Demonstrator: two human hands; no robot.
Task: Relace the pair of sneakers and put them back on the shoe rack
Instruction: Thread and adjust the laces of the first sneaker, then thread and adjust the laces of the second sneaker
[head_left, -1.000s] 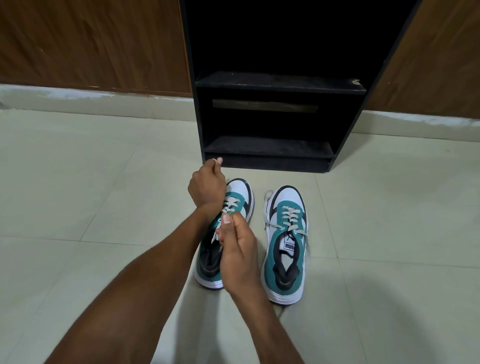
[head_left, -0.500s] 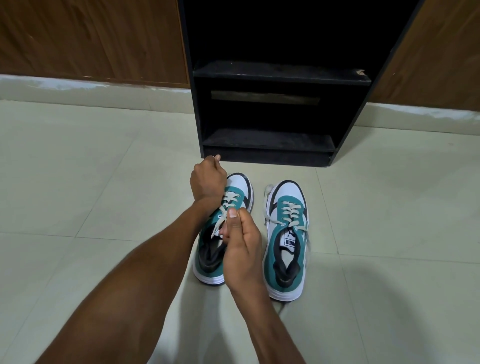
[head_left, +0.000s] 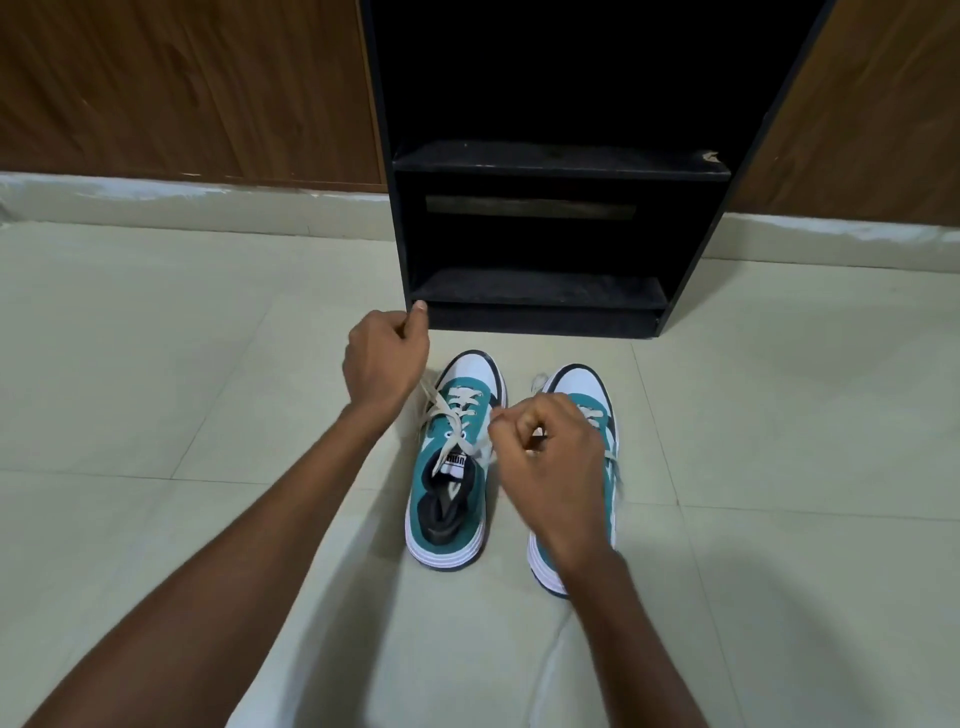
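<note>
Both hands are on the lace (head_left: 451, 422) of the left sneaker (head_left: 453, 462), and this is the lacing step, no question. The left hand (head_left: 385, 358) is curled into a fist with thumb pressed to forefinger, pinching 1 lace end out past the shoe's toe side. The right hand (head_left: 548, 457) is curled too, fingertips pinched together on the other end just beside the tongue. The 2 strands cross over the teal upper, drawn out to either side.

The right sneaker (head_left: 589, 400) stands just beside its mate, mostly hidden behind the right hand; whether its lacing is finished, I cannot tell. Both shoes sit on the tiled floor (head_left: 182, 364), toes pointing at the front edge of the black rack (head_left: 540, 306), whose 2 visible shelves are bare.

By my reading, the top eyelets of the left sneaker are not yet threaded, so the next move calls for an even pull on both ends to snug the cross, then feeding each tip through the next eyelet. The rack comes later.
</note>
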